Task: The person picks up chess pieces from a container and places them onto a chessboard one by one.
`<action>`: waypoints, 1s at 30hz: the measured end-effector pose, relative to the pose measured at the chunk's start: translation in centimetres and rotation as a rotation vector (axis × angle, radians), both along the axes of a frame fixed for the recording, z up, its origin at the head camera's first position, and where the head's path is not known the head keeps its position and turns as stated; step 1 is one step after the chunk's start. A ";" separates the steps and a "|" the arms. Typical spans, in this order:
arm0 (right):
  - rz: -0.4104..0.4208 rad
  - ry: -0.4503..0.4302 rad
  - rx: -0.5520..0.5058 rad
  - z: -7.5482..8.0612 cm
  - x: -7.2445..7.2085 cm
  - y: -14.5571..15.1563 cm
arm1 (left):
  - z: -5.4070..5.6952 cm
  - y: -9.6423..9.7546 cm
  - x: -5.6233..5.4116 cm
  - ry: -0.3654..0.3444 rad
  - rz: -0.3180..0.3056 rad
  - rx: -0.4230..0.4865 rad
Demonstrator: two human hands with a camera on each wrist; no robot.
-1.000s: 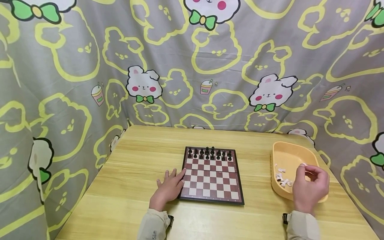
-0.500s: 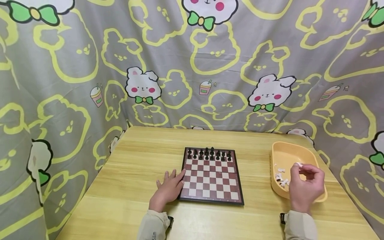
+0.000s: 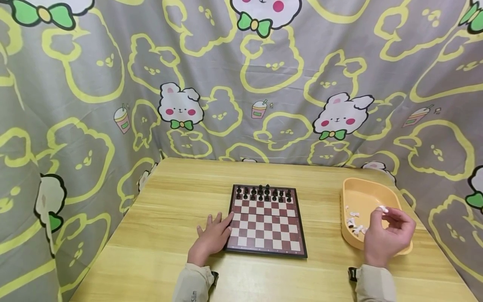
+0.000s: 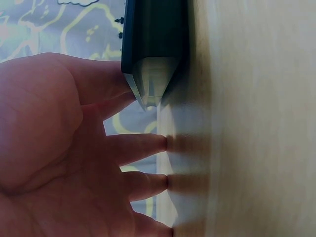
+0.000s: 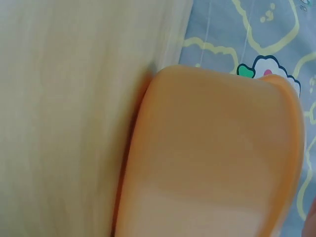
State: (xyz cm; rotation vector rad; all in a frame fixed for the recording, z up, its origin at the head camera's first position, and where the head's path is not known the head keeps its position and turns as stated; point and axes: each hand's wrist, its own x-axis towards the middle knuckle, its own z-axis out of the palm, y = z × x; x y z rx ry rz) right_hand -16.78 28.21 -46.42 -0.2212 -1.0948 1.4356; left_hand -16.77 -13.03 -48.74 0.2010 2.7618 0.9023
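Observation:
My right hand (image 3: 390, 235) is raised over the near right side of an orange-yellow plastic basin (image 3: 344, 209), pinching a white chess piece (image 3: 383, 209) between thumb and fingers. Its exact kind is too small to tell. Several white chess pieces (image 3: 353, 225) lie loose at the basin's left side. My left hand (image 3: 212, 238) rests at the left edge of the chessboard (image 3: 264, 228). In the left wrist view, fingers touch the board's side (image 4: 155, 34) while other fingertips stand on the table. Two rows of black chess pieces (image 3: 267, 197) stand upright along the board's far edge.
A pale wooden table (image 3: 181, 201) carries the board in the middle and the basin on the right. Grey curtains (image 3: 222, 75) with yellow outlines surround the table at the back and sides. In the right wrist view, the basin's outer wall (image 5: 212, 148) fills much of the frame.
The right hand shifts slightly left, then back right, staying over the basin. The pinched white piece shows more clearly at the fingertips now. The left hand and the board stay put.

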 end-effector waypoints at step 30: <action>0.394 0.034 0.016 -1.0 -0.1 -0.5 | 0.0 -0.1 -0.1 0.000 -0.007 0.002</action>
